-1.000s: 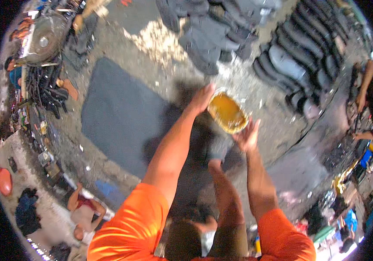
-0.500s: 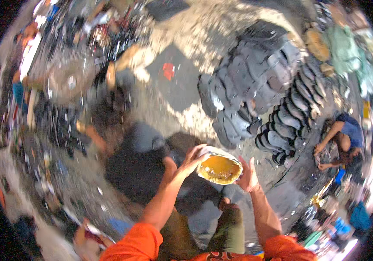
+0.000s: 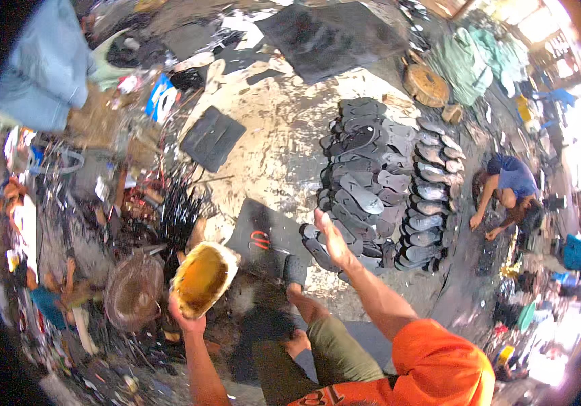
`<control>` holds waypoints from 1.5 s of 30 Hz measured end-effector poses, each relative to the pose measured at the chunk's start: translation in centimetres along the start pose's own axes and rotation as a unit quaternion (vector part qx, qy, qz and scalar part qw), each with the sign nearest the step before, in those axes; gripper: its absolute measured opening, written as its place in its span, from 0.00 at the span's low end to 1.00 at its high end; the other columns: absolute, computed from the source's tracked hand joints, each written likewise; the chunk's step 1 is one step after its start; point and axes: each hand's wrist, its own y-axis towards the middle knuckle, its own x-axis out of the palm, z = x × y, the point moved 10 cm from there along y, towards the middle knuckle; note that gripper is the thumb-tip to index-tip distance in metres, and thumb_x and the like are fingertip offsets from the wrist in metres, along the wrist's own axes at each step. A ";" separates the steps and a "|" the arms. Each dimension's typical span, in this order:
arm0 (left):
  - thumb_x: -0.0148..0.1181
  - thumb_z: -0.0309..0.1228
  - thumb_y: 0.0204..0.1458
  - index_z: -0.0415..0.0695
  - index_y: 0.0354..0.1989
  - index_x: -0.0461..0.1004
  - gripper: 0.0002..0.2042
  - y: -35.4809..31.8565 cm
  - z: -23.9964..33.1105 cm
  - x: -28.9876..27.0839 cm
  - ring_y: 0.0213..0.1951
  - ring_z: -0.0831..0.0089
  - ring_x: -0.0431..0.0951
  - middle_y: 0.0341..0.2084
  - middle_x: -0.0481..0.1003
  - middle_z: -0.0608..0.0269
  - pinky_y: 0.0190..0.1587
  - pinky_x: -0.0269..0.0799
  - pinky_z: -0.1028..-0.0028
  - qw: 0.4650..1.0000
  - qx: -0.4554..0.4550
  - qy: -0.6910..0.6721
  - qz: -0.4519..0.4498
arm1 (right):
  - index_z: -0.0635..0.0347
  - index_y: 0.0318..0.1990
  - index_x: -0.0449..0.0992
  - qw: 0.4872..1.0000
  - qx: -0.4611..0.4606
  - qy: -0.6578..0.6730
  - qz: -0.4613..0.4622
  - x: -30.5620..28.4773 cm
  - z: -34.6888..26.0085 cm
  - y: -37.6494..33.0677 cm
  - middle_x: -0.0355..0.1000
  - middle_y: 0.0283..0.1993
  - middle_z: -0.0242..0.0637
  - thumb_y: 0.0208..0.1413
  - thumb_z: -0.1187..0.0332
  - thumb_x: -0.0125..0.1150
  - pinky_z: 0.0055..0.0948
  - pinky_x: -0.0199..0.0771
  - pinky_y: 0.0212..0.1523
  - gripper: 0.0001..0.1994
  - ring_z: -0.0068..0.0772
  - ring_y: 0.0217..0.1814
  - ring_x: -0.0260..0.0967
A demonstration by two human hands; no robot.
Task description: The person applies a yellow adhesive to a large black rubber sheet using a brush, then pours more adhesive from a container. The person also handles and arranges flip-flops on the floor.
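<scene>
My left hand grips the tub of amber material; my right hand extends flat, unclenched.

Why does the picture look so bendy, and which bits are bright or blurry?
Head view: the wide fisheye lens bends straight edges and leaves black corners; head view: white glare washes out the far right; head view: lower-left scraps look smeared, while the tub in the left hand and dark sole-shaped pieces look clearer.
</scene>
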 end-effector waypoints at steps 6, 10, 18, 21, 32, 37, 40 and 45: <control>0.55 0.59 0.49 0.55 0.64 0.60 0.35 8.2 5.9 -3.2 0.63 0.57 0.60 0.64 0.59 0.64 0.62 0.58 0.49 0.926 0.268 0.235 0.123 | 0.56 0.69 0.52 0.898 -0.124 -0.409 0.104 -1.0 -11.4 12.8 0.45 0.72 0.53 0.64 0.46 0.40 0.44 0.39 0.72 0.32 0.54 0.75 0.38; 0.52 0.58 0.51 0.55 0.63 0.61 0.33 17.5 1.7 -4.6 0.62 0.59 0.62 0.63 0.61 0.65 0.61 0.60 0.52 0.976 -0.026 0.052 0.210 | 0.55 0.69 0.51 0.844 -0.104 -0.511 0.124 1.4 -18.0 23.9 0.45 0.72 0.54 0.62 0.49 0.50 0.49 0.45 0.69 0.33 0.58 0.72 0.43; 0.75 0.37 0.40 0.48 0.66 0.49 0.47 37.7 8.5 11.6 0.61 0.47 0.59 0.64 0.52 0.50 0.61 0.60 0.50 0.878 0.340 0.336 0.017 | 0.66 0.55 0.69 0.918 -0.060 -0.353 0.167 0.8 -21.1 52.1 0.72 0.51 0.54 0.54 0.53 0.60 0.40 0.70 0.51 0.28 0.51 0.54 0.71; 0.72 0.42 0.43 0.51 0.65 0.53 0.42 45.5 6.6 17.0 0.61 0.50 0.61 0.64 0.54 0.56 0.60 0.61 0.51 0.898 0.323 0.298 0.019 | 0.65 0.54 0.70 0.894 -0.081 -0.416 0.146 -1.0 -22.0 63.5 0.73 0.50 0.54 0.54 0.56 0.60 0.39 0.71 0.49 0.26 0.52 0.52 0.72; 0.51 0.57 0.50 0.55 0.62 0.62 0.32 66.5 -13.1 31.0 0.62 0.55 0.62 0.61 0.63 0.64 0.62 0.57 0.47 0.928 -0.256 -0.271 0.031 | 0.57 0.59 0.63 0.769 -0.114 -0.614 0.134 -4.7 -21.8 100.0 0.69 0.53 0.52 0.48 0.56 0.64 0.49 0.62 0.58 0.31 0.55 0.58 0.64; 0.57 0.54 0.46 0.51 0.64 0.60 0.36 73.3 -18.0 36.2 0.62 0.57 0.63 0.61 0.63 0.60 0.61 0.60 0.50 0.913 -0.308 -0.215 0.158 | 0.56 0.64 0.51 0.780 0.094 -0.592 0.180 -2.4 -18.9 104.3 0.65 0.57 0.55 0.43 0.51 0.69 0.50 0.57 0.61 0.44 0.58 0.62 0.60; 0.59 0.48 0.47 0.50 0.63 0.60 0.34 79.2 -19.7 41.6 0.62 0.59 0.63 0.59 0.64 0.60 0.61 0.62 0.55 0.932 -0.292 -0.198 0.079 | 0.62 0.61 0.53 0.863 0.122 -0.444 0.207 -4.5 -16.4 106.7 0.67 0.54 0.50 0.41 0.57 0.72 0.44 0.61 0.56 0.43 0.48 0.57 0.63; 0.57 0.45 0.52 0.53 0.61 0.61 0.28 84.8 -22.0 45.7 0.60 0.63 0.64 0.58 0.65 0.63 0.61 0.62 0.58 0.939 -0.299 -0.171 0.005 | 0.64 0.34 0.76 0.935 0.236 -0.218 0.152 -2.8 -10.7 108.4 0.75 0.32 0.37 0.44 0.65 0.72 0.34 0.73 0.34 0.14 0.32 0.31 0.72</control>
